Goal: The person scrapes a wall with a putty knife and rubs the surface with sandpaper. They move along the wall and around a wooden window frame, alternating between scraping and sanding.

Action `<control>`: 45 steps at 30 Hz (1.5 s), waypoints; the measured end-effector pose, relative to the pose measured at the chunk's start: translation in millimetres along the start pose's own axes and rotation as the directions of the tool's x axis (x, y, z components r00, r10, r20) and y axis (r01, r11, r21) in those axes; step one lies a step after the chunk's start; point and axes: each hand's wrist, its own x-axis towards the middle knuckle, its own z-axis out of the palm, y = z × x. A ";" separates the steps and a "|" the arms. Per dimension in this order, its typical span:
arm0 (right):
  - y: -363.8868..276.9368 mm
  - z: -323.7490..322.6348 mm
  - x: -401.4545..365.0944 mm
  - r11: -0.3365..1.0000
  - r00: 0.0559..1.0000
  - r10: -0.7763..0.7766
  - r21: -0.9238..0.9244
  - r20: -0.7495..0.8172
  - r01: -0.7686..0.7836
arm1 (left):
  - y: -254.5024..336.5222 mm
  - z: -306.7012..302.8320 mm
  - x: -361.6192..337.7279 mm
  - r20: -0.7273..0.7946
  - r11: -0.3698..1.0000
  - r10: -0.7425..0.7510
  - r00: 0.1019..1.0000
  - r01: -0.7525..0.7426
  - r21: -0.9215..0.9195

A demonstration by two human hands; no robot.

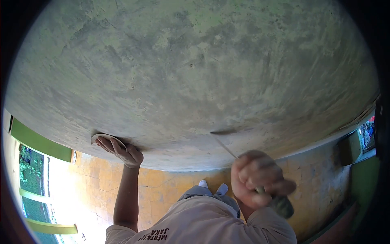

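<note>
In front of me rises a large grey-green wall [195, 81] with a patchy, scuffed surface. At the lower left, my left hand [122, 152] holds a thin, pale, curved sheet [97, 136] flat against it, fingers laid along the sheet. What the sheet is made of I cannot make out. My right hand [254, 179], blurred by motion, is closed around a tool with a dark bulky handle [282, 207]. From that fist a thin straight shaft or blade [223, 145] reaches up to the wall, its tip at or very near the surface, beside a dark shadow.
Below lies a yellow tiled floor [162, 185], with my feet [212, 187] near the wall's base. A bright opening with green bars [50, 227] is at the left. Towards the right edge are a dark box-like object [349, 149] and a green wall section [364, 187].
</note>
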 end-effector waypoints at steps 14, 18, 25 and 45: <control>-15.8 -1.8 -3.2 0.994 0.995 -0.020 0.106 -0.094 0.030 | -0.5 1.1 2.4 -0.005 1.000 0.021 1.000 -0.021 0.016; -3.6 -5.9 -4.1 0.991 0.991 0.129 0.044 -0.023 -0.127 | 1.2 1.5 0.9 -0.007 1.000 0.000 1.000 0.000 0.011; -17.6 -0.7 0.4 0.994 0.996 0.007 0.105 -0.088 0.002 | 1.8 0.6 1.8 -0.007 1.000 0.002 1.000 -0.002 0.010; -16.3 4.7 24.9 0.987 0.994 -0.070 0.153 0.086 0.056 | -0.3 1.6 -1.9 -0.013 0.999 -0.035 0.999 0.035 -0.009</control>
